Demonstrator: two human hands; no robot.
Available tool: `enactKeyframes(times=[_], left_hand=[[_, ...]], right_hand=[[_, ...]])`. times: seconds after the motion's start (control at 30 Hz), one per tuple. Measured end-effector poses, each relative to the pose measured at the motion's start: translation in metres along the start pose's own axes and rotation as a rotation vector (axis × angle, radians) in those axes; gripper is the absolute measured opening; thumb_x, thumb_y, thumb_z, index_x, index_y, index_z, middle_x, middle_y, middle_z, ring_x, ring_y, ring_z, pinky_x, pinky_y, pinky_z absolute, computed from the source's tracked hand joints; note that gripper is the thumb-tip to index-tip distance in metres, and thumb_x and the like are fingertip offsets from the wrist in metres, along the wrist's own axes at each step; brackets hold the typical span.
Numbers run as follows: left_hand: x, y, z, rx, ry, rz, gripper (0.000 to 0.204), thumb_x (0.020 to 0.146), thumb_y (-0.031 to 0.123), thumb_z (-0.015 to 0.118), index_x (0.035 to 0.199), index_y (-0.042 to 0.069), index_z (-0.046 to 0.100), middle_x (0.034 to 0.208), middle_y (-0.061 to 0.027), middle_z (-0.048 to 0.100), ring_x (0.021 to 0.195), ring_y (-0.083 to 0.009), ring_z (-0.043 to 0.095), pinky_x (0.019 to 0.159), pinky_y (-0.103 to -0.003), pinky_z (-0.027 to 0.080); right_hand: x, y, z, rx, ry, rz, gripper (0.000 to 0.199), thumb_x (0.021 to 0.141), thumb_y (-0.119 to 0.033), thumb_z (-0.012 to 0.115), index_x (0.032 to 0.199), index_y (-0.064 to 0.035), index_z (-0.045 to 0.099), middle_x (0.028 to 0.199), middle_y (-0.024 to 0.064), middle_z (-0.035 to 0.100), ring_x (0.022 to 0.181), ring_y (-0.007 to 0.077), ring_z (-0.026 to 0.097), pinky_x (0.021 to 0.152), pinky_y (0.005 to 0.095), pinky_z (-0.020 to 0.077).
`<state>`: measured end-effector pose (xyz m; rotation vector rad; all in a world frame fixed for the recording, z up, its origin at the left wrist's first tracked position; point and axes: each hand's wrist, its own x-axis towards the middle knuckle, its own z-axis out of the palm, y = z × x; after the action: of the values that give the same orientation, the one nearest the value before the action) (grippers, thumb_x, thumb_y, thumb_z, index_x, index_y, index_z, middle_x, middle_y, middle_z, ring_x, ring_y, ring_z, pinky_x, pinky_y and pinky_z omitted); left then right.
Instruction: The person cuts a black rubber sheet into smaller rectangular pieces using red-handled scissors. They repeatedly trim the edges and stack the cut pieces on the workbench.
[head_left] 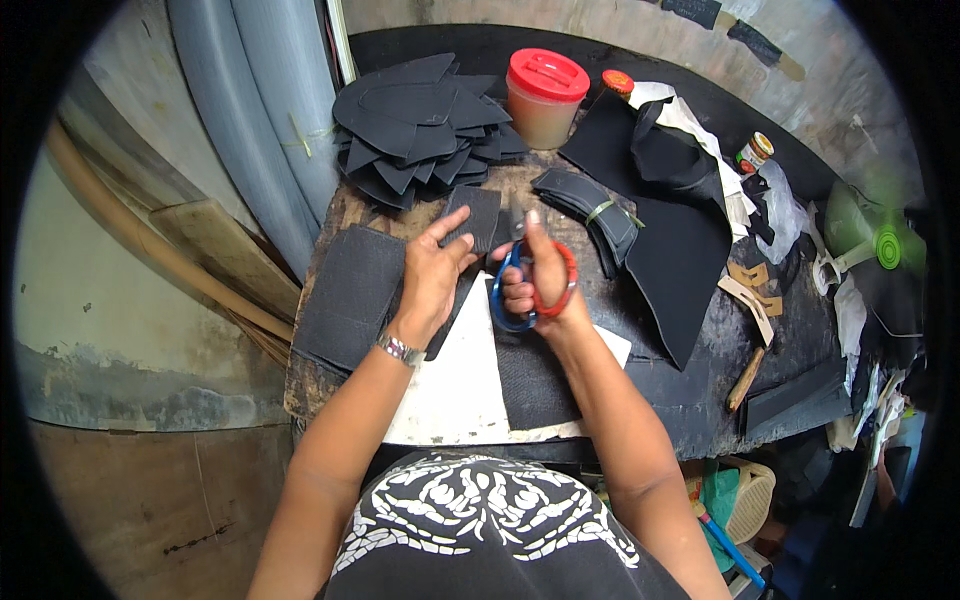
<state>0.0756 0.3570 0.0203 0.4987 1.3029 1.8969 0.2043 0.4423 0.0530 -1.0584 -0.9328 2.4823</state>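
At the far left of the table (700, 410), a flat stack of dark rectangular sheets (352, 292) lies near the edge. Behind it, toward the wall, sits a pile of dark cut pieces (420, 130) with pointed corners.

The left hand (432, 270) is next, with a metal watch (401, 350) on its wrist. Its grip is closed on a small dark rectangular piece (478, 215), thumb and fingertips pinching the lower edge and holding the piece upright above the table centre.

Below both hands, a white sheet (455, 385) lies flat, partly covered by a dark textured sheet (535, 380).

The right hand (535, 285) is just beside the left. Its grip is clenched through the handles of the scissors (530, 290), one loop blue and one red. The blades point away from the person, next to the held piece; whether they touch it cannot be told.

Behind the hands stands a jar with a red lid (545, 95). Right of the scissors lies a bundle of dark strips (590, 215) bound with a green band, then a large black sheet (670, 260). A wooden-handled tool (746, 378) lies near the right edge of the table.
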Motion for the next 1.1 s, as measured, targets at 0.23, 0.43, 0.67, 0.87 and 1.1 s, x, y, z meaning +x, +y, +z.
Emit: enactKeyframes(times=[0.23, 0.43, 0.67, 0.87, 1.1], left_hand=[[-0.016, 0.01, -0.002, 1.04, -0.045, 0.226, 0.059, 0.089, 0.018, 0.069, 0.14, -0.003, 0.049, 0.127, -0.0256, 0.054, 0.113, -0.03, 0.056, 0.099, -0.04, 0.046], [-0.063, 0.002, 0.009, 1.591, -0.24, 0.446, 0.073, 0.085, 0.042, 0.07, 0.14, -0.001, 0.049, 0.138, -0.023, 0.046, 0.127, -0.0366, 0.043, 0.106, -0.048, 0.036], [-0.047, 0.003, 0.049, 1.632, -0.553, 0.486, 0.068, 0.083, 0.031, 0.074, 0.138, 0.0, 0.049, 0.13, -0.0166, 0.055, 0.124, -0.0309, 0.046, 0.103, -0.042, 0.034], [-0.039, 0.05, 0.038, 1.135, -0.488, 0.086, 0.037, 0.082, 0.017, 0.074, 0.109, -0.004, 0.061, 0.093, -0.0137, 0.065, 0.084, -0.0206, 0.061, 0.066, -0.038, 0.047], [-0.025, 0.065, -0.022, 0.274, -0.278, -0.011, 0.044, 0.099, 0.011, 0.054, 0.139, -0.001, 0.039, 0.122, -0.0152, 0.058, 0.096, -0.0208, 0.068, 0.062, -0.032, 0.066]], right_hand=[[-0.09, -0.023, -0.061, -0.689, 0.138, -0.374, 0.052, 0.098, -0.053, 0.05, 0.102, -0.0017, 0.058, 0.059, 0.0001, 0.047, 0.039, 0.0078, 0.04, 0.037, 0.0228, 0.0315], [-0.151, 0.008, -0.08, -1.013, 0.236, -0.092, 0.047, 0.1, -0.046, 0.05, 0.093, 0.0004, 0.057, 0.054, 0.0022, 0.049, 0.038, 0.0116, 0.046, 0.035, 0.0283, 0.0343], [-0.175, 0.032, -0.084, -1.051, 0.307, -0.154, 0.039, 0.099, -0.038, 0.055, 0.1, 0.0009, 0.054, 0.052, 0.0039, 0.049, 0.037, 0.0128, 0.046, 0.036, 0.029, 0.0355], [-0.177, 0.036, -0.086, -0.591, 0.231, -0.283, 0.052, 0.102, -0.049, 0.04, 0.113, 0.0006, 0.052, 0.062, 0.0056, 0.052, 0.044, 0.0117, 0.048, 0.04, 0.0256, 0.0395], [-0.15, 0.041, -0.072, -0.381, -0.17, -0.061, 0.062, 0.103, -0.057, 0.025, 0.124, -0.0037, 0.048, 0.08, 0.0095, 0.057, 0.061, 0.0155, 0.057, 0.055, 0.0312, 0.0521]])
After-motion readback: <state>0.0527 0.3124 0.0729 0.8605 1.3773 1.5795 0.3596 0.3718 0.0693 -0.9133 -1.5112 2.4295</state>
